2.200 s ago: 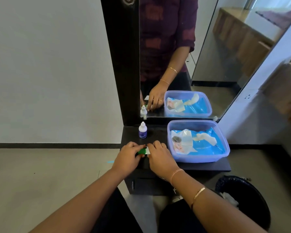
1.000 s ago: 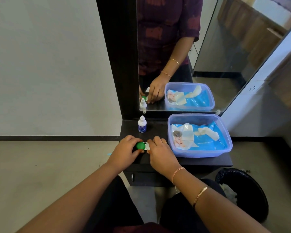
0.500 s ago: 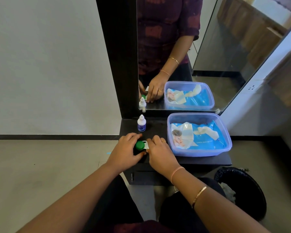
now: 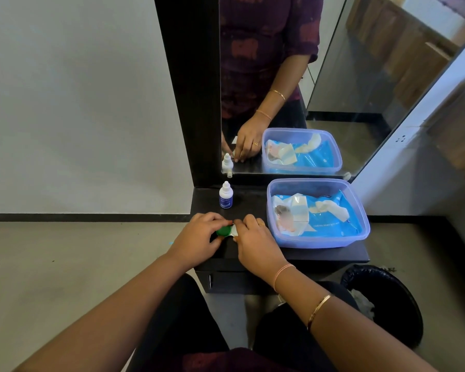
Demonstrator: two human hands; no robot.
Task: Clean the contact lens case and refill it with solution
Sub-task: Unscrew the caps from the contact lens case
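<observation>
Bottle [image 4: 226, 196] stands behind the hands [image 4: 227, 236], tub [image 4: 360, 210] to their right.

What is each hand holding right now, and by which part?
Left hand grips the green cap of the contact lens case by its rim; right hand pinches the case's white end.

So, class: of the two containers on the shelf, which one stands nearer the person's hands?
The small white dropper bottle, just beyond the left hand. The blue plastic tub of wipes sits further off, past the right hand.
</observation>
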